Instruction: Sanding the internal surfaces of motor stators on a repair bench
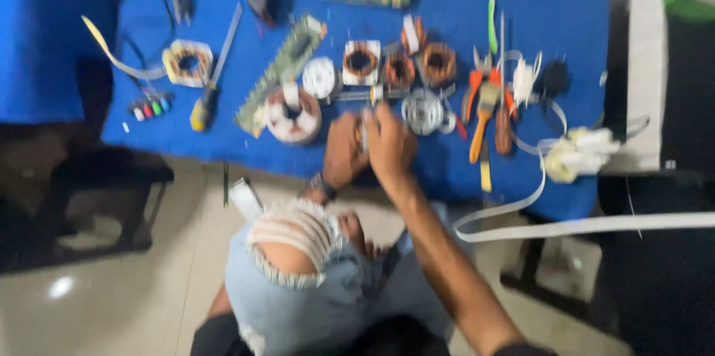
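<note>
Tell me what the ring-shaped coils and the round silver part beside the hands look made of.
Ring-shaped coils: reddish-brown windings, probably enamelled copper wire, some on white, plastic-looking frames. Round silver part: pale grey and shiny, likely bare metal, though blur hides detail.

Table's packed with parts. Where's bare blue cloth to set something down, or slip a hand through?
Bare cloth lies on the blue table at the far right, beyond the green-handled tool, and between the yellow-handled screwdriver and the circuit board strip. It is crowded around both hands: copper coils, round metal part, orange pliers.
</note>
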